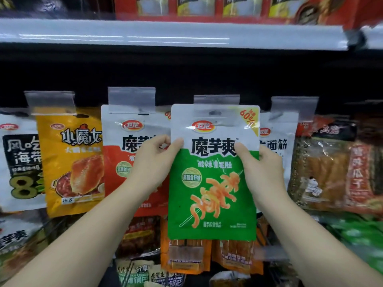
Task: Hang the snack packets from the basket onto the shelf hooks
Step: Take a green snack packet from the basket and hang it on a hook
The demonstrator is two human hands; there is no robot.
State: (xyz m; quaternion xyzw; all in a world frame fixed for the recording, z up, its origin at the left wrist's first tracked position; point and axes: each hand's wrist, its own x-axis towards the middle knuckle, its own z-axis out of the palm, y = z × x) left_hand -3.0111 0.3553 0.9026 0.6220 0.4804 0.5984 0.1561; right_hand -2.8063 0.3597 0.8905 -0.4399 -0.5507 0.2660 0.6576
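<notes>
We face a dark store shelf of hanging snack bags. Our left hand at nine o'clock and right hand at three o'clock clamp the green-and-white plastic snack packet, its top under a clear hook tag.

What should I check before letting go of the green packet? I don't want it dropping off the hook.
1. Both hands gripping: ok. The left hand and right hand pinch the green packet at its two side edges.
2. Hang hole at the hook: cannot tell. The hole sits right behind the clear label holder, but the hook itself is hidden.
3. Packet level: ok, it hangs roughly upright.
4. Right row: cannot tell. What already hangs on this hook is hidden behind it.
5. Neighbours clear: not ok. It overlaps the red packet on its left and the white packet on its right.
</notes>
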